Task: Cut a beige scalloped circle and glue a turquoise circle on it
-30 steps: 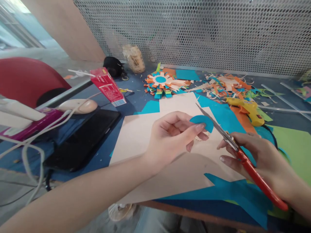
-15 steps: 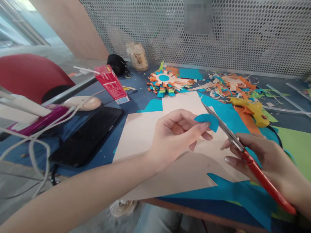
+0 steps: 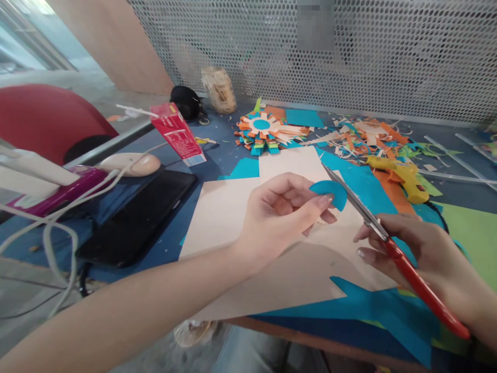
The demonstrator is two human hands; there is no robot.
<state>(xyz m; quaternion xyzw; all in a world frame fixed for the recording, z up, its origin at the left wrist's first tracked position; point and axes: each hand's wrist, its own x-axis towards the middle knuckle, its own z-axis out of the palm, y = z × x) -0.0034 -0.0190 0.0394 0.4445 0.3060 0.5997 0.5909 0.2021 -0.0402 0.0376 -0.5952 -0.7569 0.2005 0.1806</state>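
My left hand (image 3: 283, 215) pinches a small blue paper disc (image 3: 334, 192) between thumb and fingers, just above a large cream paper sheet (image 3: 233, 217). My right hand (image 3: 419, 254) grips red-handled scissors (image 3: 388, 246). Their metal blades point up and left, with the blade edge against the right side of the disc. Both hands hover over the near part of the blue table (image 3: 217, 155).
A layered paper flower (image 3: 264, 132) lies behind the sheet, with paper scraps (image 3: 368, 134) and a yellow glue gun (image 3: 399, 176) to its right. Left of the sheet: a black tablet (image 3: 135, 217), a red carton (image 3: 176, 134), cables. Blue and green sheets lie at right. A perforated screen stands behind.
The view has shifted slightly. My hands hold nearly the same pose, with the disc still against the scissor blades.
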